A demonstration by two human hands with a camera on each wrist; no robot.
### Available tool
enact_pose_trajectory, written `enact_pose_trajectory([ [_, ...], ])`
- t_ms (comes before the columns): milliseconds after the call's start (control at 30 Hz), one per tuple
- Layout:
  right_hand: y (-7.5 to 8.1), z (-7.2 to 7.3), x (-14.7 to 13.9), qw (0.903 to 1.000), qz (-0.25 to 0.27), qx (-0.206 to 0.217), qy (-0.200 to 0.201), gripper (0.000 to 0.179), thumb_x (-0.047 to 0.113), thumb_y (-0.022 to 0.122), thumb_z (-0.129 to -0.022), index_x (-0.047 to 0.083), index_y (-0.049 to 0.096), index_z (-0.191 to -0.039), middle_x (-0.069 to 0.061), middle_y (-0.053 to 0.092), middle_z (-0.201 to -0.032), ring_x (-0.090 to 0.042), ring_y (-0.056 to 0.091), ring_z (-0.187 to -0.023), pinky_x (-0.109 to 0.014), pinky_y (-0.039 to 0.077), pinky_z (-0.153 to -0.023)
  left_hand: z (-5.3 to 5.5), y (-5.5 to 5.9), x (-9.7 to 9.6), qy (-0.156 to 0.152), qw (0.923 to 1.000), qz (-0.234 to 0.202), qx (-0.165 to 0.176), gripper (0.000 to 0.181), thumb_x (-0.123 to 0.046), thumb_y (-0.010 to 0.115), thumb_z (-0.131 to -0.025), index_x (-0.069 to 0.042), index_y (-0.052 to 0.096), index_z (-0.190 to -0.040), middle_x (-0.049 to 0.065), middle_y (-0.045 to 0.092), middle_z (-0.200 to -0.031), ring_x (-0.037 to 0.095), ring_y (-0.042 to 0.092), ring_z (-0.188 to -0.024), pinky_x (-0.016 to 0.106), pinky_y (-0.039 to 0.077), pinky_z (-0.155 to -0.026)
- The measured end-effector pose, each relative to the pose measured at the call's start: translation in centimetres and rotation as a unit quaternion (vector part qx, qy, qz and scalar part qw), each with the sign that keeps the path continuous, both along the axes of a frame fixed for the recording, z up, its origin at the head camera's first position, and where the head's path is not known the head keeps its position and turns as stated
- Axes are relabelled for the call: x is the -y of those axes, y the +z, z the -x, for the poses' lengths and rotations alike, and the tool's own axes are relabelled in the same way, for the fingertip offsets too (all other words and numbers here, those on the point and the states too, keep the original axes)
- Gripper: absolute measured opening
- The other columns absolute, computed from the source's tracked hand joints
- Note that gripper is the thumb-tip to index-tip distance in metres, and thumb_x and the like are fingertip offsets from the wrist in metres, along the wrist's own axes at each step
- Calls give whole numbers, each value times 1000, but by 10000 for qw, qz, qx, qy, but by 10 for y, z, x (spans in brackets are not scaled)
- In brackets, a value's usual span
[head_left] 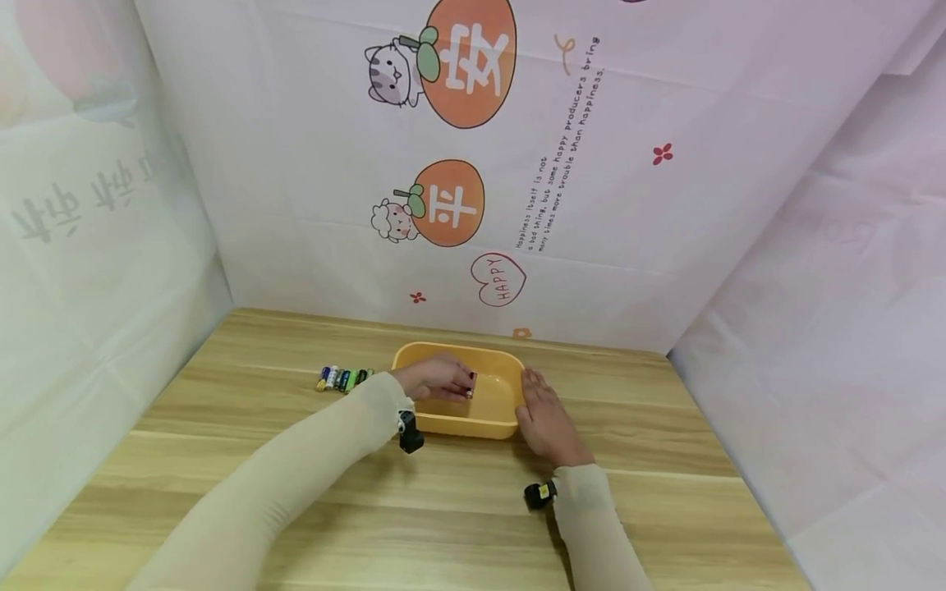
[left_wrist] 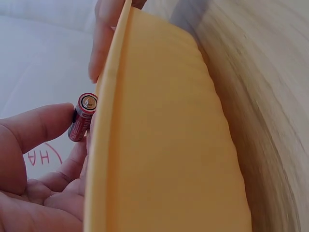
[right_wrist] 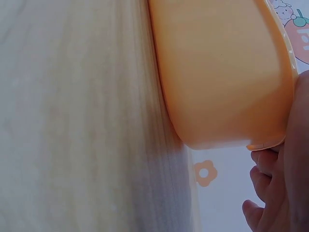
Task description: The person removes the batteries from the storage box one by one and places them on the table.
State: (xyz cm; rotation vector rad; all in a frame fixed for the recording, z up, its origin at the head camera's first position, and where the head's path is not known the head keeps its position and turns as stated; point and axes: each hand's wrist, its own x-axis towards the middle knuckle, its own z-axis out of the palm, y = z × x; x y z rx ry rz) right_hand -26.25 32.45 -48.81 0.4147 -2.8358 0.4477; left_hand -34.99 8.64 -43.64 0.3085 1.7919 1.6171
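My left hand (head_left: 441, 377) reaches over the near rim of a yellow plastic bin (head_left: 498, 398). Between thumb and fingers it pinches a red battery (left_wrist: 82, 116), one metal end facing the left wrist camera. At the bin's right end, my right hand (head_left: 548, 419) grips the rim; in the right wrist view its fingers (right_wrist: 263, 176) lie against the outside, just under the lip. Left of the bin, a row of several batteries (head_left: 342, 378) in mixed colours lies on the table, its right end partly behind my left sleeve. My left forearm and hand hide part of the bin's inside.
The wooden table (head_left: 443, 525) runs up to a white printed backdrop (head_left: 310, 205) close behind the bin. White sheets hang on both sides. A small black camera (head_left: 409, 432) is strapped to the left wrist, another camera (head_left: 540, 495) to the right.
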Motion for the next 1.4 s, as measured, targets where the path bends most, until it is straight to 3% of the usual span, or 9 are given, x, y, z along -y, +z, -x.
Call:
enact_pose_trajectory([
  [300, 1, 0, 1, 10000, 35, 13, 0, 56, 12, 38, -101, -7, 20, -151, -23, 22, -156, -36, 17, -144, -53, 19, -115, -1, 10, 20, 58, 10000, -52, -5, 38, -2, 59, -95, 12, 50, -129, 30, 56, -123, 25, 66, -89, 47, 47, -98],
  [667, -2, -1, 0, 9998, -20, 159, -88, 57, 15, 36, -102, -4, 17, -152, -20, 21, -157, -33, 15, -145, -51, 17, -116, 5, 9, 39, 275, 9995, -115, -69, 27, -3, 64, -93, 7, 59, -118, 21, 65, -105, 24, 66, -84, 38, 57, -83],
  [1000, 0, -2, 2, 10000, 13, 50, -79, 57, 13, 36, -100, -6, 19, -151, -23, 23, -156, -36, 18, -144, -52, 19, -115, 4, 15, 61, 343, 9992, -207, -40, 29, -2, 62, -94, 8, 56, -120, 24, 62, -110, 28, 66, -90, 42, 53, -91],
  [1267, 0, -5, 4, 9995, 46, 272, -159, 57, 13, 37, -102, -4, 17, -152, -19, 19, -158, -32, 13, -146, -50, 17, -117, 8, 15, 78, 405, 9985, -364, 55, 34, -3, 61, -95, 9, 51, -126, 25, 60, -115, 23, 66, -86, 36, 56, -86],
  [1400, 1, -3, 3, 9996, 33, 233, -134, 57, 13, 37, -102, -4, 16, -152, -17, 17, -158, -32, 12, -146, -49, 16, -117, 12, 19, 88, 426, 9982, -430, 17, 35, -3, 58, -97, 8, 48, -129, 26, 58, -119, 25, 65, -93, 41, 51, -94],
])
